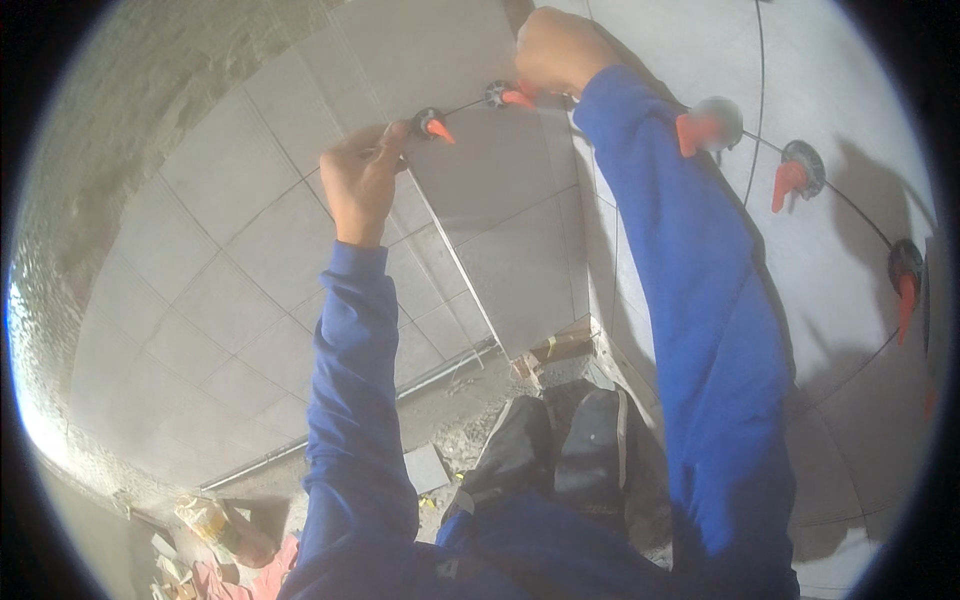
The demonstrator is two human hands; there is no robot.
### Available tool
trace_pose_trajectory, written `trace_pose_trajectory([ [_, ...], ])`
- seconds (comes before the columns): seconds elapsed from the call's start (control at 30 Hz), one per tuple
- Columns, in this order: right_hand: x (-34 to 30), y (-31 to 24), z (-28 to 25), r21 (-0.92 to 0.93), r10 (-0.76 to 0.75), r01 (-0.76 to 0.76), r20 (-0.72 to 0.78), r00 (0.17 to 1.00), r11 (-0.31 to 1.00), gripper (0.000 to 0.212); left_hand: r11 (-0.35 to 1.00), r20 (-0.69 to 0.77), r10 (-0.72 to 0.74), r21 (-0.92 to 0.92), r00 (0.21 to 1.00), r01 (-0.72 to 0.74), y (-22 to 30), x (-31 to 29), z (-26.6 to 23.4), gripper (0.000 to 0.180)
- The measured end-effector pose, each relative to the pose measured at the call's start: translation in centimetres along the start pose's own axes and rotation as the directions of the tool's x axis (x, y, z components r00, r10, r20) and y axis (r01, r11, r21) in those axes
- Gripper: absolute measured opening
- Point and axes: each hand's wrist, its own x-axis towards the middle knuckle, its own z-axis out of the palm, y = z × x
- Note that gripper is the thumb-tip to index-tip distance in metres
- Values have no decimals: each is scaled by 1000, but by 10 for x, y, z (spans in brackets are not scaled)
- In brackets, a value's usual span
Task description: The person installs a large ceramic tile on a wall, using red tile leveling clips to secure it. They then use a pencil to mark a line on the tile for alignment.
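— What is held by the left hand (360,185)?
— A black levelling clip with an orange wedge (433,125) is pinched by its fingers (392,140), at the joint along the top edge of a grey wall tile (500,200).

— And the right hand (558,50)?
— It is clenched on a second orange-wedged clip (505,96), further along the same joint. Three more clips (795,172) are seen on the right-hand wall, well apart. Dark shoes (560,440) are planted on the rubble-strewn floor (450,420) below.
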Motion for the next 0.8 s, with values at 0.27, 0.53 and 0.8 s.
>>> trace_pose_trajectory([
  [0.27,0,1,-1,367,268,-274,68,961,889,43,985,-40,-102,-142,994,95,-1,-10,-17,35],
  [0.53,15,8,17,183,95,-98,27,995,978,13,984,-3,-103,-145,995,102,6,-3,-9,35],
  [0.8,10,1,13,443,256,-248,43,966,861,14,995,-58,-85,-64,995,81,11,0,0,27],
])
